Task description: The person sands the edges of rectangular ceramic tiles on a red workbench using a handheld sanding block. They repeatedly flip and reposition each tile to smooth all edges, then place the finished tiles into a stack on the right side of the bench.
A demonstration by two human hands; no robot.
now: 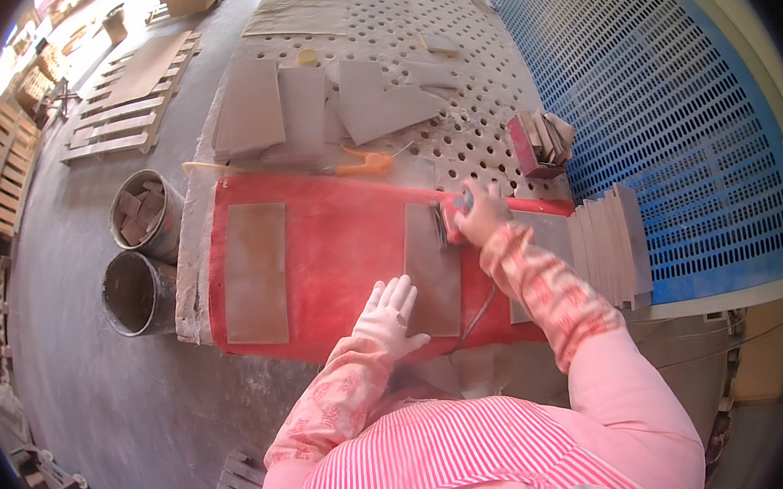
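Note:
My right hand (486, 214) is closed around a small red power sander (451, 222). The tool rests against the far right part of a flat grey-brown panel (433, 287), with a cable trailing toward me. In a white glove, my left hand (388, 315) lies with fingers stretched out, its fingertips at the panel's left edge. Both pieces lie on a red mat (345, 248): this panel and, further left, a similar dusty panel (256, 275). Partly hidden by my right forearm is another pale panel (544, 229).
A row of upright panels (610, 244) stands at the right, before a blue slotted screen (672, 145). Beyond the mat are an orange air gun (368, 163), loose panels (249, 108) and a red box of pieces (539, 146). Two buckets (139, 290) and a pallet (124, 119) stand left.

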